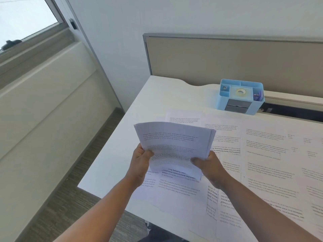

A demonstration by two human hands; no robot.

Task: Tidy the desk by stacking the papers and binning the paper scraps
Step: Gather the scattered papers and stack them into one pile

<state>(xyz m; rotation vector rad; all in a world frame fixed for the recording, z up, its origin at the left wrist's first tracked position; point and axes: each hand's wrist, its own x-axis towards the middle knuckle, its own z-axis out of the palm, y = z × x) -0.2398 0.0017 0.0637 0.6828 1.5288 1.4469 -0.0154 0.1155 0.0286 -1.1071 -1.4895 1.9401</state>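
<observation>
Holding a curved sheaf of white printed paper sheets point(174, 145) above the near left part of the white rectangular desk point(111, 165), the person has both hands on its lower edge. The left hand point(141, 161) pinches the sheaf's bottom left corner, thumb on top; the right hand point(208, 165) pinches the bottom right corner, thumb pressed on the printed face. The sheaf's long axis runs away from the person toward the pale blue plastic desk organiser point(240, 96), so the free top edge bows upward and backward, unsupported, while the gripped edge sits nearest the body.

Everything still to be gathered lies on the desktop beneath and to the right of the held sheaf: loose white printed sheets point(267, 159) spread flat and overlapping, stretching from the sheaf's right side out past the picture's edge. I judge the right hand is the nearer one to that spread, while the left would have to keep the sheaf alone. One more sheet point(183, 116) lies between the sheaf and the organiser, and a few sit directly under the hands.

By count: one held sheaf, one organiser, two hands. The loose sheets number perhaps eight or more, though the overlaps and blur make an exact count impossible. I can make out no torn scraps and no bin. Stacking looks well short of done.
</observation>
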